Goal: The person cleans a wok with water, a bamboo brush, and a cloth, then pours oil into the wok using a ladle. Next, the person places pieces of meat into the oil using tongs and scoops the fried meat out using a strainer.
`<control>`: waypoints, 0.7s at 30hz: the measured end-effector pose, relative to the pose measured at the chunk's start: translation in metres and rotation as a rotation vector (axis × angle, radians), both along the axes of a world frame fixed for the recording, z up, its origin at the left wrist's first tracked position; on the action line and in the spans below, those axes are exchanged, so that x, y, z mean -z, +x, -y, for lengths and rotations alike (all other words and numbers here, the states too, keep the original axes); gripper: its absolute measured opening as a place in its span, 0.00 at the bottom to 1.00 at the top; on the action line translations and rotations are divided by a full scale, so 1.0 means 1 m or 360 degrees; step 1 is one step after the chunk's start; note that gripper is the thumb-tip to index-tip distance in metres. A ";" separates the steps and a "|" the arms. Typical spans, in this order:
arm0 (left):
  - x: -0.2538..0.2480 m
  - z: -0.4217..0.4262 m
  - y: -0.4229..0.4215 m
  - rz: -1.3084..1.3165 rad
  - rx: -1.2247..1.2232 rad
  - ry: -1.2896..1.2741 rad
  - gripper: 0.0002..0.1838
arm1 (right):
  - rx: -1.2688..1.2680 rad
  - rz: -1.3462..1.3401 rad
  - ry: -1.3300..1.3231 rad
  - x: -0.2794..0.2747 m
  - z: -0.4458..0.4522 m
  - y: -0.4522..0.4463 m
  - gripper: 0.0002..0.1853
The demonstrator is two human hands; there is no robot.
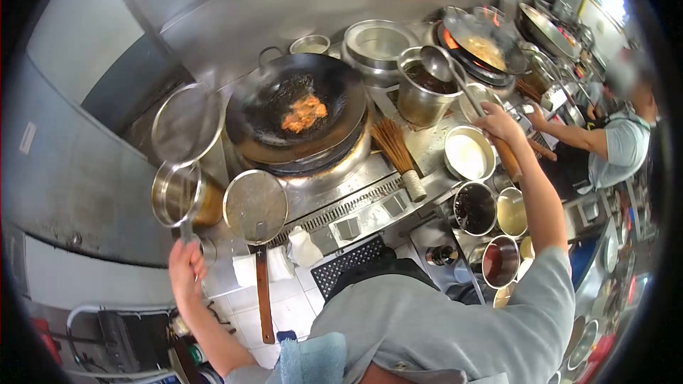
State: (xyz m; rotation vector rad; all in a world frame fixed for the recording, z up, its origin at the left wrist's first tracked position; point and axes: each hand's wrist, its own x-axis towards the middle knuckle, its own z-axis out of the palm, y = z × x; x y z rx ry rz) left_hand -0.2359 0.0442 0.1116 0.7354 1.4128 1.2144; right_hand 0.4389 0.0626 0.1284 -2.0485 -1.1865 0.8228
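Note:
My left hand is closed round the handle of a round mesh strainer, raised over a metal pot at the left. In my right hand is the wooden handle of a ladle; its bowl hangs over a tall pot of dark liquid. Between the hands, a black wok sits on the burner with orange-brown food in it. A second strainer with a wooden handle lies in front of the wok.
A bamboo brush lies right of the wok. Pots of white liquid and dark sauce stand by my right arm. Farther right, another wok sits near flames, and a co-worker stands there. White cloths lie at the front edge.

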 end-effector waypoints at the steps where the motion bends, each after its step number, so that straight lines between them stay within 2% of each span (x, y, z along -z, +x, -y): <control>1: 0.004 0.006 -0.013 -0.0003 -0.0035 0.0004 0.05 | -0.0047 0.0151 -0.0074 0.003 -0.006 0.004 0.14; 4: 0.002 0.021 -0.030 -0.0009 -0.0142 0.0039 0.04 | -0.0019 -0.0259 -0.0145 0.019 -0.028 0.023 0.07; 7: 0.009 0.032 -0.043 -0.0020 -0.0225 0.0045 0.05 | 0.0264 -0.1998 0.0054 0.018 -0.032 0.023 0.07; 10: 0.013 0.038 -0.050 -0.0059 -0.0306 0.0011 0.05 | 0.0292 -0.3316 0.0174 0.036 -0.042 0.044 0.07; 11: 0.015 0.041 -0.052 -0.0074 -0.0334 -0.0008 0.05 | 0.0295 -0.3264 0.0357 0.026 -0.036 0.032 0.11; 15: 0.026 0.044 -0.077 0.0020 -0.0219 -0.0059 0.06 | 0.0428 -0.3359 0.0350 0.022 -0.037 0.031 0.19; 18: 0.032 0.048 -0.092 0.0080 -0.0169 -0.0046 0.05 | 0.0358 -0.3486 0.0278 0.004 -0.032 0.023 0.21; 21: 0.039 0.052 -0.107 0.0118 -0.0127 -0.0075 0.08 | 0.0343 -0.3345 0.0336 -0.018 -0.024 0.007 0.23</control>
